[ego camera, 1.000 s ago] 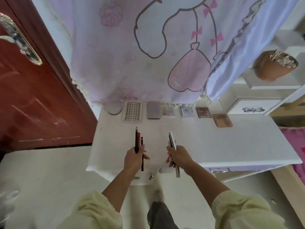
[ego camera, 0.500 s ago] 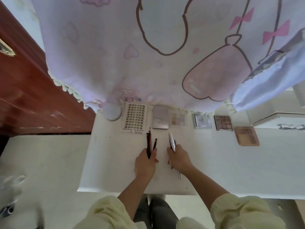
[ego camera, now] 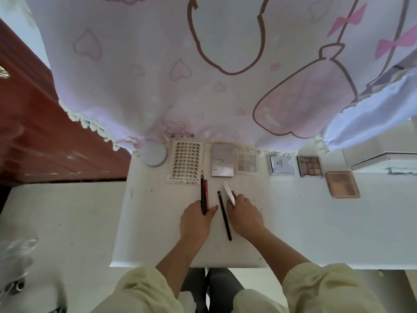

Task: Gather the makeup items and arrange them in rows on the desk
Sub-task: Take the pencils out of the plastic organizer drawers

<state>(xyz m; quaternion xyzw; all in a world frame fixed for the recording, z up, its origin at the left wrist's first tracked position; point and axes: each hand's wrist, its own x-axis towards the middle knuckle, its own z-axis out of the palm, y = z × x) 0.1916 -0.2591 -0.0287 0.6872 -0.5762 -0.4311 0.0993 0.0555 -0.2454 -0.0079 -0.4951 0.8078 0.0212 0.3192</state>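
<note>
Left grip (ego camera: 195, 220) holds pencils (ego camera: 205, 193), right grip (ego camera: 244, 216) white pens (ego camera: 228, 192); liner (ego camera: 224, 216) between.

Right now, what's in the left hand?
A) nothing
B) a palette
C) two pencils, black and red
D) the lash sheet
C: the left hand grips two pencils, one black and one red, side by side with their tips pointing away from the person.

Left hand (ego camera: 195, 220) grips black and red pencils (ego camera: 205, 193). Thin black pencil (ego camera: 224, 216) lies on white desk (ego camera: 155, 224) between hands. Right hand (ego camera: 245, 217) holds slim white sticks (ego camera: 228, 192).
</note>
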